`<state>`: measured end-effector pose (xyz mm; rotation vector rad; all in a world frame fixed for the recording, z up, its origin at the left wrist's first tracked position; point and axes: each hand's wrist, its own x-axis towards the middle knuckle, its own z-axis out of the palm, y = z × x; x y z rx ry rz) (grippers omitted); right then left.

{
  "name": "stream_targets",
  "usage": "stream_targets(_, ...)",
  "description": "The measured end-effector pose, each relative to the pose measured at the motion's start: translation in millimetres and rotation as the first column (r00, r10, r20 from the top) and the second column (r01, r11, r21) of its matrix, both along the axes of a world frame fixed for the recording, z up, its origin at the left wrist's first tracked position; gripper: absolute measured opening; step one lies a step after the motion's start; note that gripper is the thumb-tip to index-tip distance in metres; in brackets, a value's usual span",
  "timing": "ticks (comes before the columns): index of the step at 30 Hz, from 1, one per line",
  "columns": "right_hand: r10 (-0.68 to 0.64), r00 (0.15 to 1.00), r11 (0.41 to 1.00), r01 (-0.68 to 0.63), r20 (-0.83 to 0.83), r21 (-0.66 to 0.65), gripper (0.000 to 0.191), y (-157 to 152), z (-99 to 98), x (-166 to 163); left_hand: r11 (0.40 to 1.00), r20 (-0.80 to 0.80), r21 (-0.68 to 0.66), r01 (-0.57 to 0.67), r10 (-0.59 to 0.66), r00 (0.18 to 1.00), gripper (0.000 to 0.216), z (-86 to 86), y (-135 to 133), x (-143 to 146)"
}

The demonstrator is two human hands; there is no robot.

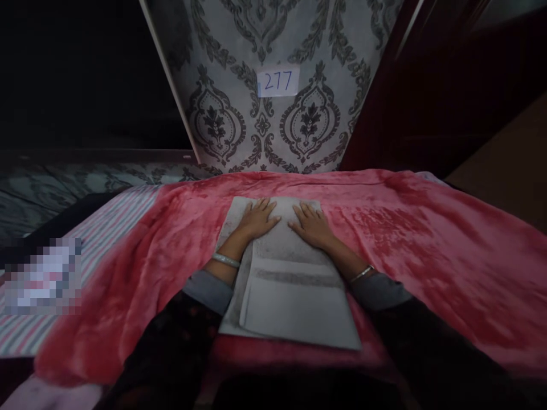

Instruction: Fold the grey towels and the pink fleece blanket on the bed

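Grey and folded, the sheet [299, 313] lies on the red blanket [183, 228] in the head view, left hand [257, 221] and right hand [313, 226] flat on its far part — each grip spread, clasping nothing — apparently to steady it on soft plush.

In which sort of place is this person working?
Probably a room in a home, perhaps a bedroom: there is ornate patterned wallpaper, a red plush blanket spread out, and a striped cloth beside it.
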<state>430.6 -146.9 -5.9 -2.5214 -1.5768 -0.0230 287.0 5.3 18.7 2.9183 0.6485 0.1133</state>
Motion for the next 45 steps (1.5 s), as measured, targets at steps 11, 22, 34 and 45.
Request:
stream_targets(11,0.102,0.985,0.993,-0.092,-0.142,0.073,0.067,-87.6,-16.3,-31.5,0.988,-0.025,-0.011,0.154,-0.154,0.988,0.079,4.4,-56.0,-67.2)
stream_targets(22,0.036,0.996,0.979,-0.019,-0.081,0.205,0.058,-152.4,-47.1,-59.4,0.993,-0.051,0.007,0.12,-0.12,0.992,0.061,-7.0,-85.3,-133.5)
stream_targets(34,0.027,0.979,0.916,0.057,-0.202,0.398,0.059,-169.9,-50.2,-61.3,0.999,0.086,-0.05,0.006,-0.001,0.996,0.054,-12.4,-106.5,-170.3)
stream_targets(45,0.013,0.9,0.827,0.235,-0.436,0.511,0.061,-176.5,-47.8,-86.2,0.998,0.278,0.012,-0.069,0.063,0.959,0.047,-25.3,-137.2,-195.6)
